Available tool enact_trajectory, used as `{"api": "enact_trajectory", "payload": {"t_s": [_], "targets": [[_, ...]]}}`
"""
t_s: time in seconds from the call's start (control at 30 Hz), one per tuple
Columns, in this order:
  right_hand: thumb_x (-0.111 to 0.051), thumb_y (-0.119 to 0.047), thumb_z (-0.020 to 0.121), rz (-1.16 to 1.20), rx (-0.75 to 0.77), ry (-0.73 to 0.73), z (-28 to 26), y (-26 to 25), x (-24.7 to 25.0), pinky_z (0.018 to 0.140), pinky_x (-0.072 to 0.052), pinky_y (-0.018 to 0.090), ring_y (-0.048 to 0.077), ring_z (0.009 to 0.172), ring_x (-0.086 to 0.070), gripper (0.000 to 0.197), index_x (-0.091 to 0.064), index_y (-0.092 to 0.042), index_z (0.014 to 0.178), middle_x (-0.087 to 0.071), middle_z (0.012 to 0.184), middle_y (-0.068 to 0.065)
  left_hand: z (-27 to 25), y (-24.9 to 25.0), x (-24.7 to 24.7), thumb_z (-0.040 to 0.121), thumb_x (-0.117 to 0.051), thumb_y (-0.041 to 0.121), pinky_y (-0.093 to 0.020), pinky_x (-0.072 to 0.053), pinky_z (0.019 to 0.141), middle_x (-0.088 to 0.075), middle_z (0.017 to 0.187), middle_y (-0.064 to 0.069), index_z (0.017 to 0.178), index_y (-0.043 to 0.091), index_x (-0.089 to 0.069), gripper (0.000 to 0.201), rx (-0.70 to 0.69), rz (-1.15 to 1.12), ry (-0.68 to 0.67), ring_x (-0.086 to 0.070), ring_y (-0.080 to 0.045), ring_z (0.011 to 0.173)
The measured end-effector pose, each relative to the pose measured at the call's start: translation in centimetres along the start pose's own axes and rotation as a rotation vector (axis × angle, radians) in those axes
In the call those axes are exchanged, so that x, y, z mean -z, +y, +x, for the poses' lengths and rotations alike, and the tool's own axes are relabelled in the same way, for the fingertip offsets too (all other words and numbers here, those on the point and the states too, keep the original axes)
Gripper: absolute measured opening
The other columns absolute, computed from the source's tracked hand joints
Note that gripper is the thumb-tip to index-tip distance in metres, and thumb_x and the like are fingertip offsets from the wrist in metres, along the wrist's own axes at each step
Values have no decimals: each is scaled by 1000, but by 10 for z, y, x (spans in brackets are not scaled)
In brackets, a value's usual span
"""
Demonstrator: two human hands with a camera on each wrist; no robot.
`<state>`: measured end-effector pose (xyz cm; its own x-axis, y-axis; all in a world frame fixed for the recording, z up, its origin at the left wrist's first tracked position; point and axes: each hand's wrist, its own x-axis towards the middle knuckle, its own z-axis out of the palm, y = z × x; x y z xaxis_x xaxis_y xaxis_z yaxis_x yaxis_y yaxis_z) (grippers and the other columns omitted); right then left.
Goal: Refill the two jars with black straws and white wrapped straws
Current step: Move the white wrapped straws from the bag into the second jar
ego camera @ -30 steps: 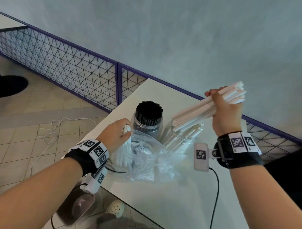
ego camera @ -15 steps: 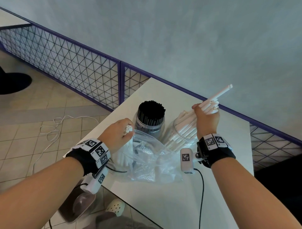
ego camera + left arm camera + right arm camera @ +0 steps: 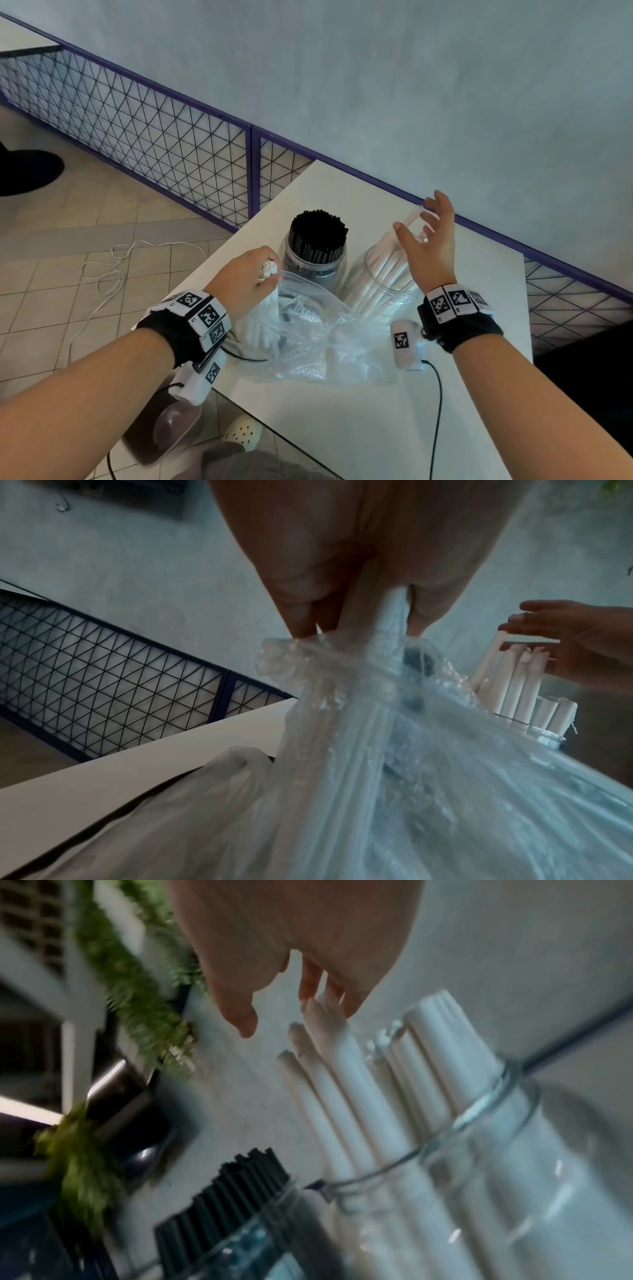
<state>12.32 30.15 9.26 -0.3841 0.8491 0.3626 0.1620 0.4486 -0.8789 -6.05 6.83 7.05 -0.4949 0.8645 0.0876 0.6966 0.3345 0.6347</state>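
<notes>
Right hand (image 3: 428,246) now off straws (image 3: 346,1085)

Soft, even, bluish daylight; head view sharp but bowed at edges, both wrist views dimmer and motion-blurred.

The round clear plastic jar on the left (image 3: 313,263) holds matte black straws (image 3: 317,233); the clear jar to its right (image 3: 380,284) holds white paper-wrapped straws (image 3: 387,270). The crumpled transparent plastic bag (image 3: 308,335) shows more white straws inside. The flat tabletop (image 3: 342,428) is plain white. Black wristbands (image 3: 462,329) carry white squares with black pixel patterns. The far fence (image 3: 137,137) has a purple frame and black triangular mesh.
</notes>
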Motion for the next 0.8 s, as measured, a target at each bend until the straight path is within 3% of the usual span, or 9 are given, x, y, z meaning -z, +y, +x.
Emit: {"api": "enact_trajectory", "payload": {"t_s": [0.13,0.27,0.33,0.4,0.5,0.57,0.67,0.73,0.8], "targets": [[-58,-18,94,-446,205,-246,2,10,4,101,-32,20,12,124,-46,42,-50,-10,133,-48,140,4,1,0,0,91,-56,24,-8,-31,61,-51,95,8,107,15,-54,18,-7,4,-3,-45,-10,78],[-54,-21,96,-480,240,-323,-12,16,5,94,-37,20,18,112,-57,33,-56,-9,127,-62,120,4,1,-2,0,91,-57,23,-7,-31,62,-51,94,9,105,16,-54,16,-7,-9,1,-45,-8,77],[-50,-21,98,-553,281,-470,-16,21,4,104,-32,22,18,126,-48,37,-51,-10,133,-54,135,5,1,-2,0,91,-56,24,-14,-31,62,-52,94,9,105,16,-54,16,0,-12,1,-45,-10,79],[-46,-32,99,-679,344,-589,-15,25,4,116,-24,34,20,140,-32,47,-43,-11,141,-40,148,6,1,-2,0,91,-56,24,-22,-30,65,-52,96,8,106,17,-54,16,10,-11,-6,-47,-11,80],[-34,-60,90,-796,385,-430,-3,23,12,117,-19,46,22,145,-21,73,-29,-16,148,-28,155,4,1,-1,1,91,-55,24,-24,-30,68,-53,97,7,106,17,-53,17,23,-10,-18,-47,-12,81],[-36,-74,83,-808,235,-382,6,21,18,115,-16,49,23,146,-14,86,-22,-21,150,-20,158,1,1,-1,1,91,-55,24,-24,-30,68,-54,97,7,107,17,-53,17,28,-11,-20,-48,-12,82],[-43,-79,73,-858,82,-558,6,24,12,115,-20,55,23,146,-9,94,-20,-30,150,-18,158,-3,2,0,1,91,-55,24,-24,-31,68,-55,98,5,107,17,-53,18,30,-6,-21,-48,-13,82],[-48,-81,67,-876,140,-509,6,29,6,111,-29,54,24,141,-19,96,-28,-30,146,-28,152,-2,3,0,0,91,-55,24,-24,-31,68,-55,99,5,107,16,-53,18,27,0,-19,-48,-13,82],[-55,-79,66,-897,126,-422,10,31,0,111,-27,53,26,140,-20,95,-29,-32,145,-27,151,-1,3,-1,-1,91,-56,23,-21,-32,64,-54,97,6,107,16,-54,18,20,2,-16,-48,-13,81]]}}
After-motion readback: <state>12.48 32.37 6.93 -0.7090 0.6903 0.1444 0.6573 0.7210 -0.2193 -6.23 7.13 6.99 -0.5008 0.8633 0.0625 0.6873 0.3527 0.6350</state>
